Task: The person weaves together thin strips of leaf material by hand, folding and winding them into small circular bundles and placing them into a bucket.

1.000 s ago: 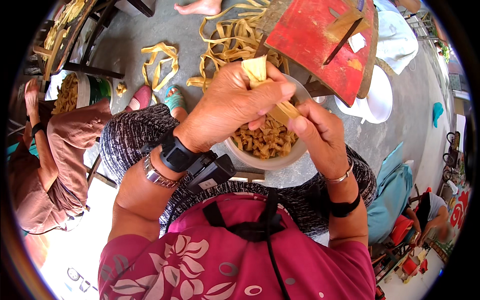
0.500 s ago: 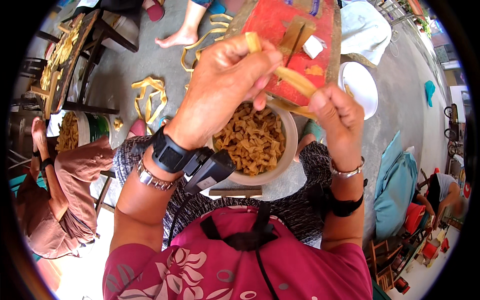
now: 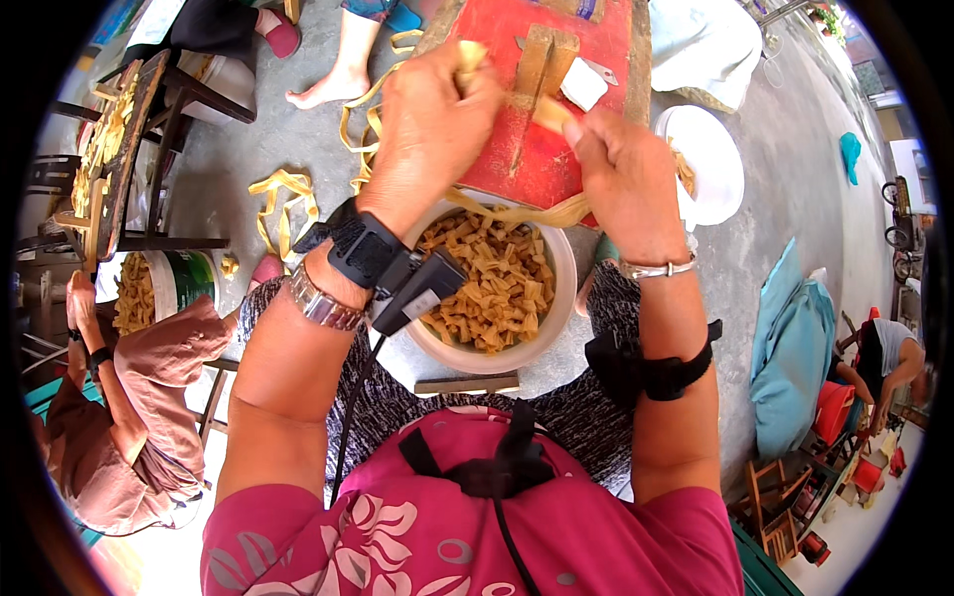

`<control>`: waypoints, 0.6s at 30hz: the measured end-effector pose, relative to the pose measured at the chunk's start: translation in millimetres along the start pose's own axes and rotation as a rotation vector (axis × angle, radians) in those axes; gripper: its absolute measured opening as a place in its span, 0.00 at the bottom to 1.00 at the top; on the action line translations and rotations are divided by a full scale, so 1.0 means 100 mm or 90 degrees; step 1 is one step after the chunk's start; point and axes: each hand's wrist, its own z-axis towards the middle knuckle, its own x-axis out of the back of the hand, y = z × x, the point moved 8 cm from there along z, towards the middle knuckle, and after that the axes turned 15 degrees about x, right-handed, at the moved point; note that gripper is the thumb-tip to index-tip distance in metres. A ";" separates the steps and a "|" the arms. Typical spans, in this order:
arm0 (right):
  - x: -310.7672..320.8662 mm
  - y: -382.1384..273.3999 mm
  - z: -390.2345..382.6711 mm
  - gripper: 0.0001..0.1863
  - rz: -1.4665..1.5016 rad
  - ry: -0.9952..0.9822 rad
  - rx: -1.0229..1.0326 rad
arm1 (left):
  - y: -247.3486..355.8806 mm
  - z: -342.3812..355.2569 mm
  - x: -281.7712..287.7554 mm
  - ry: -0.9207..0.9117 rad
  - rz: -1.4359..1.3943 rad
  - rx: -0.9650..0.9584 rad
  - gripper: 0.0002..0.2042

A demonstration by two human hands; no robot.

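Brought right hand [image 3: 626,169] closer to one wooden block [image 3: 542,70] since half a second ago, now pinching one yellow strip [image 3: 549,112] near 1 o'clock, over one red board [image 3: 542,169]. Keeping left hand [image 3: 437,129] apart near 11, closed around another yellow piece [image 3: 470,58]. Near centre, one bowl [image 3: 566,283] of countless short pieces [image 3: 497,283]. Wearing one black wrist device [image 3: 402,313] with one pale label [image 3: 421,305], too small to read.

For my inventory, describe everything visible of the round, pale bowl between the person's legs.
The round, off-white, plastic-looking bowl stands upright, its mouth open upward. Short tan pieces lie heaped inside. A long, flat yellow strip crosses its far edge; contact is unclear. A black, boxy wrist device hides part of its left side. What supports it is hidden.
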 end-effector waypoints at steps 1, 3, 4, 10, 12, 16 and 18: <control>0.00 0.03 -0.04 0.09 0.006 -0.011 -0.028 | 0.00 -0.01 0.08 0.033 0.039 0.004 0.06; 0.11 0.00 -0.13 0.10 0.195 0.032 -0.088 | 0.00 -0.10 0.13 0.015 0.026 0.044 0.06; 0.16 -0.06 -0.19 0.10 0.293 0.056 -0.121 | 0.10 -0.21 0.05 -0.081 0.030 0.039 0.06; 0.28 -0.42 -0.48 0.08 0.387 0.082 -0.056 | -0.14 -0.96 -0.42 -0.500 0.286 0.080 0.18; 0.24 -0.59 -0.53 0.06 0.387 0.035 0.023 | -0.29 -1.10 -0.48 -0.523 0.161 0.078 0.18; 0.01 -1.03 -0.63 0.06 0.364 -0.031 0.281 | -0.56 -1.32 -0.61 -0.501 -0.646 0.578 0.17; -0.24 -1.15 -0.69 0.06 0.543 -0.139 0.248 | -0.77 -1.34 -0.48 -0.372 -0.613 0.682 0.17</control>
